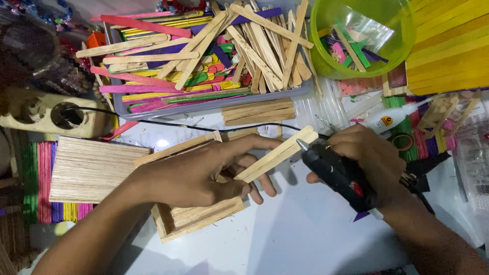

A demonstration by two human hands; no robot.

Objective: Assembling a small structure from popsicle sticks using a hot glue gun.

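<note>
My left hand (204,173) pinches a short stack of plain wooden craft sticks (277,153), held slanted above the white table. My right hand (369,158) grips a black hot glue gun (338,175), whose metal nozzle touches the upper end of the sticks. Under my left hand sits a shallow box made of wooden sticks (196,216), partly hidden by the hand and wrist.
A grey tray (214,104) full of plain and coloured craft sticks lies at the back. A green bowl (402,46) holds coloured bits. A flat panel of wooden sticks (89,168) lies left, a power strip (46,114) beyond it, a white glue bottle (387,119) at right.
</note>
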